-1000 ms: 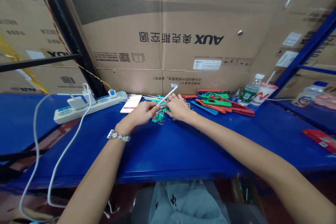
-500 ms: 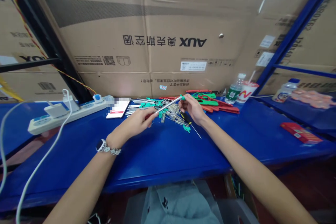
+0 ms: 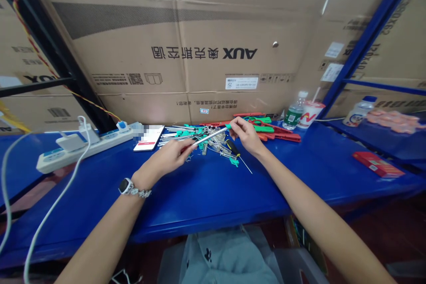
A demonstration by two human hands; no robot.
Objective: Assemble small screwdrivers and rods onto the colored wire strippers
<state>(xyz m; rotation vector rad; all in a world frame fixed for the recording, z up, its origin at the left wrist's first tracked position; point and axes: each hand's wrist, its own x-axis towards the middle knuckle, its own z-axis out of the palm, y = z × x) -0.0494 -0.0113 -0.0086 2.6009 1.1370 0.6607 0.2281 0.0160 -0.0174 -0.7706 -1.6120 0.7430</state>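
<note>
My left hand [image 3: 171, 155] is closed round the lower left end of a silver metal rod [image 3: 210, 136]. The fingers of my right hand [image 3: 245, 135] pinch the rod's green upper end. The rod slants up to the right over a pile of silver rods, green plastic pieces and clear parts [image 3: 218, 145] on the blue table. Below my right hand lies a screwdriver [image 3: 233, 147] with a black and yellow handle. Red and green plastic handles [image 3: 279, 134] lie behind and right of that hand.
A white power strip [image 3: 96, 145] with plugs and a phone [image 3: 149, 137] are at the left. A green-labelled bottle [image 3: 294, 114], a cup [image 3: 311, 114], a blue-capped bottle [image 3: 360, 112] and a red box [image 3: 377, 164] stand or lie at the right. Cardboard [image 3: 206, 22] rises behind.
The view has shifted slightly. My right fingers have closed in on the rod's green end, which they now cover in part. My left hand keeps its hold on the lower end.
</note>
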